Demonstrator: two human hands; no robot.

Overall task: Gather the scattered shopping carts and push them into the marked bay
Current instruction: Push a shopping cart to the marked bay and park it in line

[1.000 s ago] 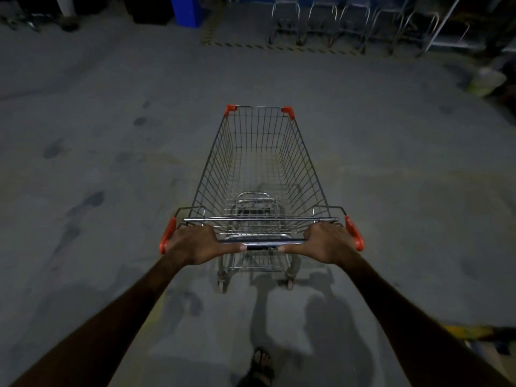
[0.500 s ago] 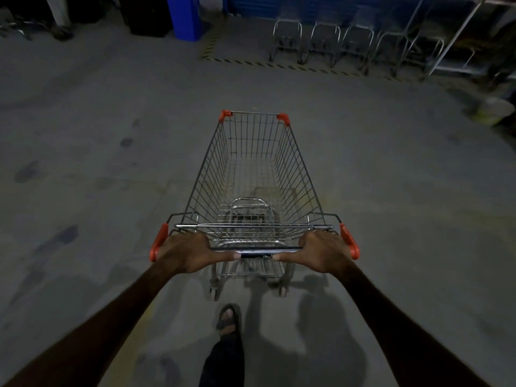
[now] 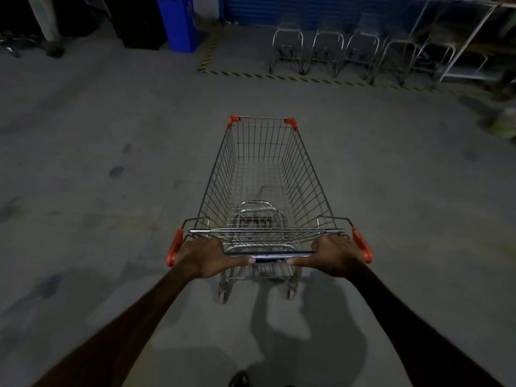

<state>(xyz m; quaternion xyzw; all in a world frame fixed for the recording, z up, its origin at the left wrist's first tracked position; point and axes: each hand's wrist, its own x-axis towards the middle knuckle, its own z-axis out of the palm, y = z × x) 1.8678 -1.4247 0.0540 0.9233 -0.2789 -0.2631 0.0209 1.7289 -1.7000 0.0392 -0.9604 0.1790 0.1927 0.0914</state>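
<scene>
An empty wire shopping cart (image 3: 262,174) with orange corner caps stands on the concrete floor straight ahead of me. My left hand (image 3: 203,256) grips the left end of its handle bar (image 3: 279,259) and my right hand (image 3: 336,255) grips the right end, thumbs pointing inward along the bar. Ahead lies the marked bay (image 3: 279,75), outlined with yellow-black striped tape, where several metal cart frames (image 3: 326,51) stand in a row against a blue wall.
A blue bin (image 3: 178,22) and a dark box (image 3: 139,23) stand at the back left of the bay. A metal rack (image 3: 463,46) rises at the back right, and a pale object (image 3: 505,127) lies at the right edge. My foot (image 3: 240,379) shows below.
The cart and I have rolled forward across the floor. The taped bay and the row of carts are closer and lower in view. Both hands keep the same hold on the handle.
</scene>
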